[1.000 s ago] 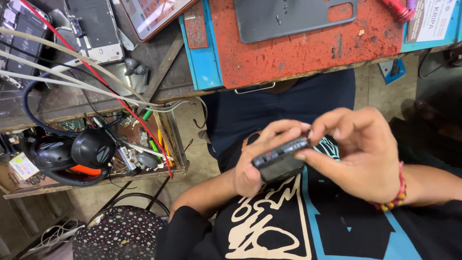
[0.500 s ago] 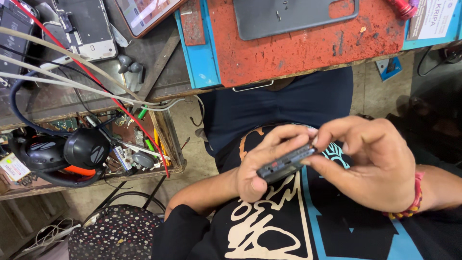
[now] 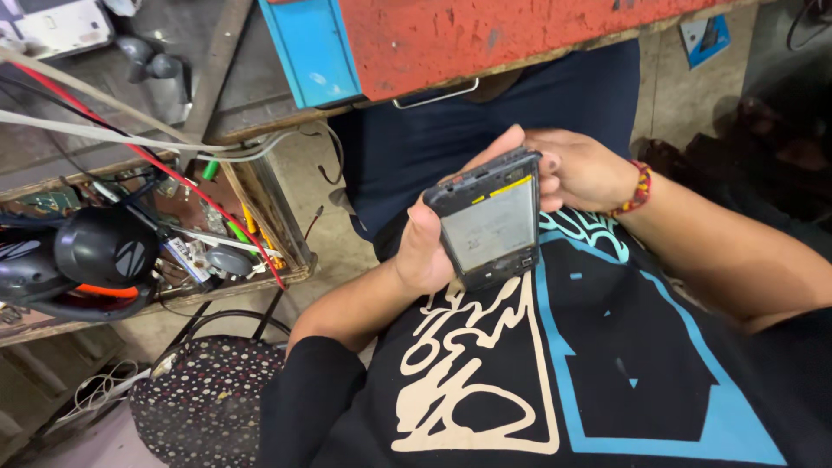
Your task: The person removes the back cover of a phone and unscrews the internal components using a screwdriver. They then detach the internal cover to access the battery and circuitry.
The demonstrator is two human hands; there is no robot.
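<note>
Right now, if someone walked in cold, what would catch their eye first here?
Most likely the opened phone at the centre, back cover off and its insides showing, gripped from the side by the left hand while the right hand holds its top end. Next, the worn red worktop with its blue edge along the top. At far left, a black helmet sits in a cluttered wooden drawer under red and white cables.

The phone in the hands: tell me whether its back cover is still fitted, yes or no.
No: the phone shows its open back, with a grey battery and bare parts, held between the left hand and the right hand.
</note>
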